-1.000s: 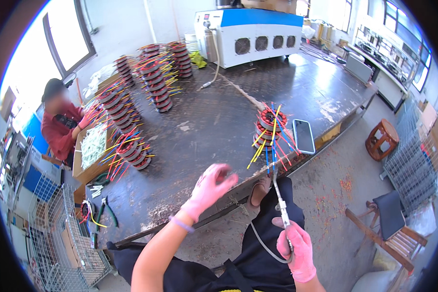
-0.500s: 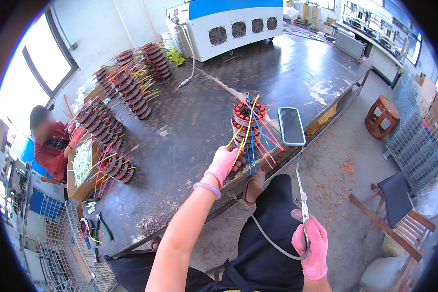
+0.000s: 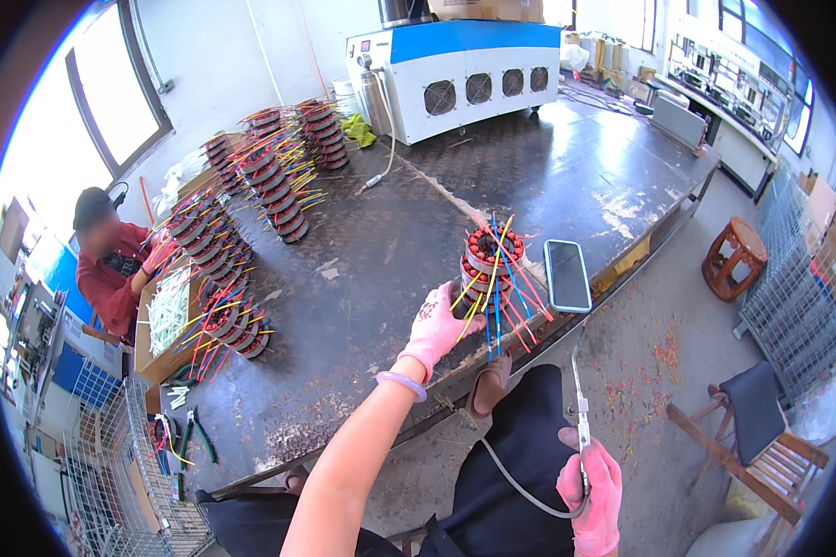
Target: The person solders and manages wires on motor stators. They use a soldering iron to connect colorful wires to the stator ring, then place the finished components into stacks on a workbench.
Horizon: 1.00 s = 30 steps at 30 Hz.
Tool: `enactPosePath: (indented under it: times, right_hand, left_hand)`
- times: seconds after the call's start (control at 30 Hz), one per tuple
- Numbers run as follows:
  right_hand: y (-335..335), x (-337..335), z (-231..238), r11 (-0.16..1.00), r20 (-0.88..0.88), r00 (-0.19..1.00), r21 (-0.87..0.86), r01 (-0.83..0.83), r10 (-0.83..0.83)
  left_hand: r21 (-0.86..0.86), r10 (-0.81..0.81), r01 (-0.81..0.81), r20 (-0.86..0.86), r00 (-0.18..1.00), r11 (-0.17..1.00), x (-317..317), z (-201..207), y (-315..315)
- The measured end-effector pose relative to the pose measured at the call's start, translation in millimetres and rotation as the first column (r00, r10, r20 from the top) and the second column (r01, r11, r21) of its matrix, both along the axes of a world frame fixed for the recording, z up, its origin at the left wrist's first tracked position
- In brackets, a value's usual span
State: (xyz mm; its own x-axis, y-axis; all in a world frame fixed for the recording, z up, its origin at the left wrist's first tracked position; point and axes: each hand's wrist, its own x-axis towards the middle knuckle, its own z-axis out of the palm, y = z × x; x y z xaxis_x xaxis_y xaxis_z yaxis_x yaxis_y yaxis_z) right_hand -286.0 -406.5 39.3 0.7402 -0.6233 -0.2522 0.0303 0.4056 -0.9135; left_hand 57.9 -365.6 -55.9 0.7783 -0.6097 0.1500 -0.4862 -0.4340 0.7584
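Observation:
A short stack of wire-wound motor stators, with red, yellow and blue leads, stands near the front edge of the table. My left hand, in a pink glove, has its fingers closed against the left side of the stack, low down; some fingertips are hidden behind the leads. Over the floor at the right, my right hand, also gloved in pink, is wrapped round a slim metal torch. Its thin bent tip points up toward the table edge, apart from the stators. A grey hose loops from its lower end.
Right of the stators lies a phone. Taller stator stacks fill the table's left side, near a co-worker. Pliers lie at the front left corner. A blue-and-white machine stands at the back; a wooden chair is at right.
My left hand has shifted from the leads to the side of the stator stack. The torch stays in my right hand, nearly unmoved. The whole view has tilted slightly upward.

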Motion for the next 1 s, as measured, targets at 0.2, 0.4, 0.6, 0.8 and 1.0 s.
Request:
enactPosePath:
  times: [0.2, 0.4, 0.6, 0.8, 1.0]
  right_hand:
    - [-3.7, 2.6, -2.8, 1.0, 0.025, 0.999, -0.012, -0.023, 0.023]
    - [-13.2, 5.1, -4.7, 1.0, -0.018, 1.0, 0.006, 0.007, -0.007]
    - [-18.3, 9.2, -8.9, 1.0, -0.03, 0.999, -0.013, 0.012, -0.012]
    - [-16.3, 13.3, -7.3, 1.0, -0.033, 0.999, -0.018, 0.012, -0.013]
    - [-19.5, 10.3, -7.7, 1.0, -0.023, 1.0, -0.009, -0.004, 0.004]
  left_hand:
    - [-0.093, -0.006, 0.019, 0.139, 0.99, 0.996, 12.7, 6.2, -17.7]
    - [-0.542, -0.262, 0.127, -0.179, 0.948, 0.831, 23.7, -7.9, -31.9]
    - [-0.284, 0.088, -0.074, 0.039, 0.995, 0.956, -4.2, 6.7, -50.8]
    - [-0.412, 0.029, -0.079, -0.127, 0.992, 0.908, 14.1, -12.2, -48.0]
    - [-0.336, -0.183, 0.128, -0.137, 0.974, 0.933, 42.0, -6.3, -19.7]
